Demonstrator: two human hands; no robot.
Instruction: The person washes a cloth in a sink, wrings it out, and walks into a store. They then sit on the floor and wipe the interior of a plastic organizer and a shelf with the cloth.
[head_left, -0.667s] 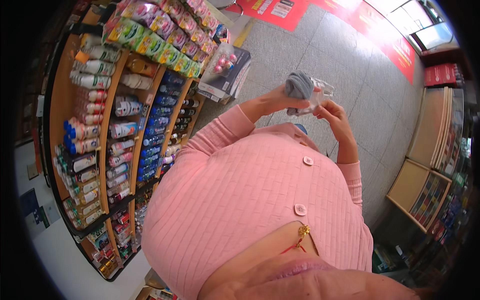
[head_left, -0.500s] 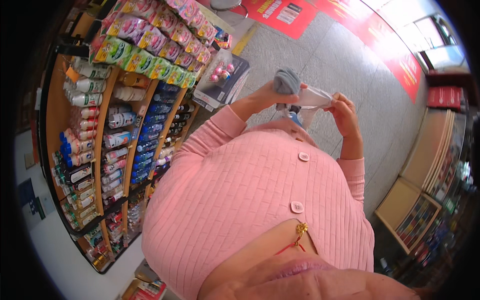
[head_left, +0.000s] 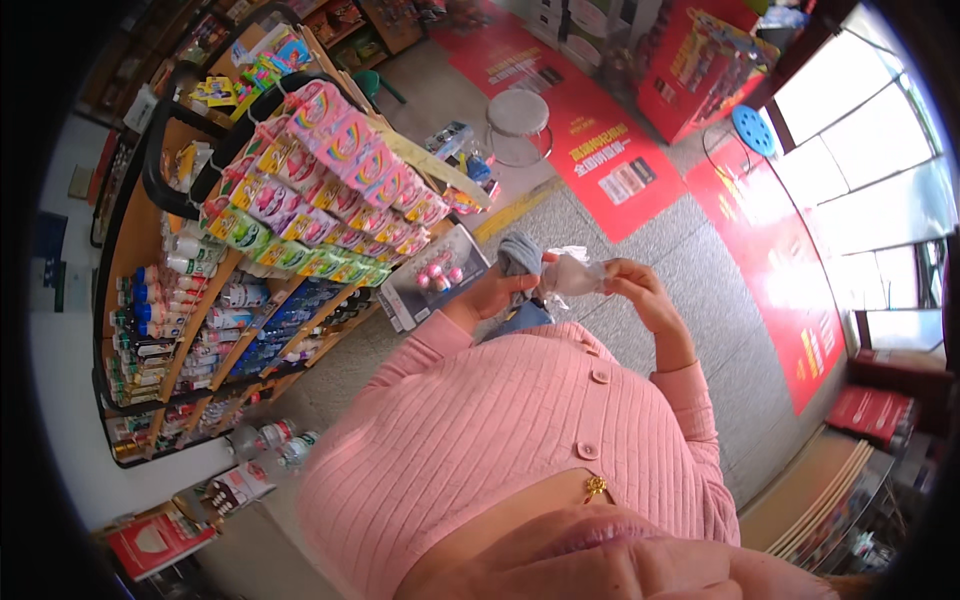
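In front of my chest, my left hand (head_left: 490, 297) is closed round a rolled grey cloth (head_left: 519, 258), its thumb pressed against the side. Just right of it, a crumpled clear plastic bag (head_left: 574, 274) stretches between the two hands. My right hand (head_left: 643, 288) pinches the bag's right end between thumb and fingertips. Whether the bag is also caught in the left hand's grip, I cannot tell. Something small and dark shows below the left fingers, too hidden to make out.
Packets (head_left: 300, 190) hang on a rack at left above shelved bottles (head_left: 275, 335). Beside it, a box (head_left: 405, 300) carries pink-and-white balls (head_left: 437, 277). A round stool (head_left: 517, 115) stands ahead near red floor mats (head_left: 625, 175); cardboard sheets (head_left: 815, 490) lean at lower right.
The view has tilted up, bringing in the stool and windows. The bag, pulled out straighter before, is now bunched between my hands. Both hands keep their hold.
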